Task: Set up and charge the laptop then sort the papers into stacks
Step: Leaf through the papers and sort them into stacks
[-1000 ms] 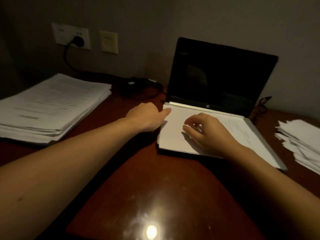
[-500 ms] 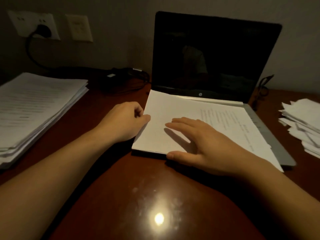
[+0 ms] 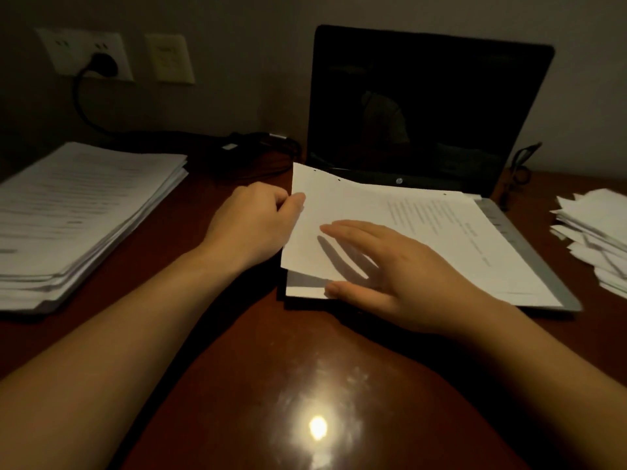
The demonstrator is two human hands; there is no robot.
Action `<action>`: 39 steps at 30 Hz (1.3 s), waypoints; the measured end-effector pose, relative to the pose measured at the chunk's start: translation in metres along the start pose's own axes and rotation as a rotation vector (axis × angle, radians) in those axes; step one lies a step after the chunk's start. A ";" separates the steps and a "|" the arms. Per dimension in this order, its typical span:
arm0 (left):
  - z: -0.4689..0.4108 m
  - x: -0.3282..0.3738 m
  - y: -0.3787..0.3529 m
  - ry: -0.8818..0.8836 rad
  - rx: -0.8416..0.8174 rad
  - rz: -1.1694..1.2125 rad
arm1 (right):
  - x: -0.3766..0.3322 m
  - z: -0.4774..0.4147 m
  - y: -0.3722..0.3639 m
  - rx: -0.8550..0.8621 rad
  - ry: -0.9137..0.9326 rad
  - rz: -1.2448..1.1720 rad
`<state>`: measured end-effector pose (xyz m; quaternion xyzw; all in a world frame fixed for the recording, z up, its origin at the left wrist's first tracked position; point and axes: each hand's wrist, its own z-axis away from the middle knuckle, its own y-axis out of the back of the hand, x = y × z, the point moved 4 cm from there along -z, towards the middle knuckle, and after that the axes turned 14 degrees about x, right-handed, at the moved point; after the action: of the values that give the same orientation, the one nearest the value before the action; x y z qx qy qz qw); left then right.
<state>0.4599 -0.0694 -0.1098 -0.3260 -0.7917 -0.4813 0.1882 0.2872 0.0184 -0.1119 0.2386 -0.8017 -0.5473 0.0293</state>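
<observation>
Head view: laptop (image 3: 431,106) is open at desk (image 3: 237,385) centre, screen dark, with a pile (image 3: 509,283) of papers lying on its keyboard. Left hand (image 3: 258,225) pinches the left edge of the top sheet (image 3: 366,212), thumb on top and fingers curled beneath. That edge and the near-left corner are raised off the pile, and a shadow shows under the corner. Right hand (image 3: 407,276) is spread with straight fingers over the sheet's near half and its thumb at the pile's near edge. Finger shadows fall on the paper, so I cannot tell whether it presses or hovers. The sheet's long axis runs left to right across the keyboard, slightly askew, with punch holes along the far edge. Key relation: the grip is at the sheet's left end, so the whole sheet extends rightward from it, away from the left stack (image 3: 78,215). That stack lies well apart to the left across bare desk, and the left hand is the nearer one to it. Right heap (image 3: 597,232) sits beyond the laptop's right edge, nearer the right hand. Judgement: sorting is under way, and a leftward carry would have to draw the sheet out from under the right hand.
</observation>
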 end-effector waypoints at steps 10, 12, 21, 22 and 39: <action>0.002 0.007 -0.009 0.434 -0.148 0.672 | 0.008 -0.002 0.008 0.254 0.014 -0.020; 0.003 0.009 -0.009 0.488 -0.167 0.774 | 0.010 -0.002 0.012 0.332 0.027 0.011; 0.006 -0.003 -0.014 0.056 -0.185 -0.238 | 0.030 -0.002 0.030 0.510 -0.115 0.140; 0.007 -0.004 -0.016 0.056 -0.218 -0.310 | 0.031 -0.002 0.030 0.492 -0.131 0.136; -0.002 -0.007 0.002 0.102 -0.095 0.071 | 0.021 0.001 0.004 -0.085 -0.073 0.089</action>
<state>0.4662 -0.0728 -0.1124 -0.3375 -0.7454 -0.5271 0.2295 0.2667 0.0114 -0.1136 0.1815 -0.7881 -0.5872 0.0345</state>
